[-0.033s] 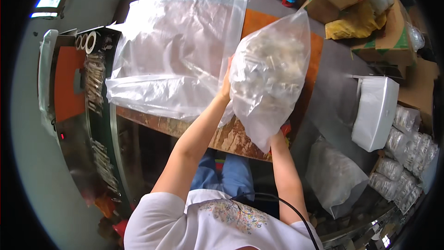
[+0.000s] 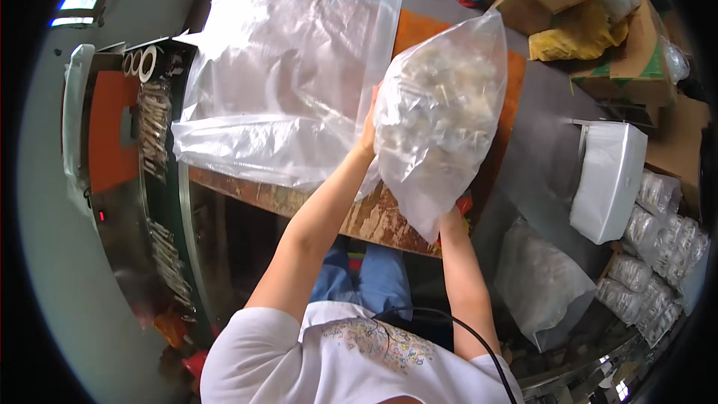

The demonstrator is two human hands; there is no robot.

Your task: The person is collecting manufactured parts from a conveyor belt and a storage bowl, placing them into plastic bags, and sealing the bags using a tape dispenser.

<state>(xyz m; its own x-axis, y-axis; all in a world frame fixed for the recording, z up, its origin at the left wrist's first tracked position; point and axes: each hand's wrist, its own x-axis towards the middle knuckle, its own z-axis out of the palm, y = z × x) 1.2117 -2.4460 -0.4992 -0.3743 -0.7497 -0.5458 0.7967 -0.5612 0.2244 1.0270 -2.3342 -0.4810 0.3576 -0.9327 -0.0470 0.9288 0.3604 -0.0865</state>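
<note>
Bag of clear glossy plastic (image 2: 441, 120), bulging with pale contents, between left hand (image 2: 367, 133) and right hand (image 2: 450, 224)

Located over the right end of a worn brown wooden table (image 2: 378, 228), with one pointed corner directed away to the right and a narrow end directed toward the person. Cannot tell whether resting on the surface or lifted off it. Filled chiefly through the broad middle; contents too blurred by the film to identify.

Left hand: placed against the bag's left flank, fingers mostly hidden. Judged a side support, probably because so soft and bulky a load could slump that way. Cannot tell whether closed on the film or simply laid flat.

Right hand: placed low, at the narrow near end, largely covered by plastic. Cannot tell whether open or gripping. Likely positioned there to control the loose end or bear some weight from below. Just beside it, a small red object (image 2: 464, 204), partly covered and not identifiable.

Spread over the table to the left: a large flat sheet or bag of clear plastic (image 2: 292, 67), rumpled along the near side, presumably laid out to limit creasing.

Noted to the right, off the table: a crumpled translucent plastic bag (image 2: 542, 288) and a white box-shaped container (image 2: 609, 183), probably kept there to spare table space.
</note>
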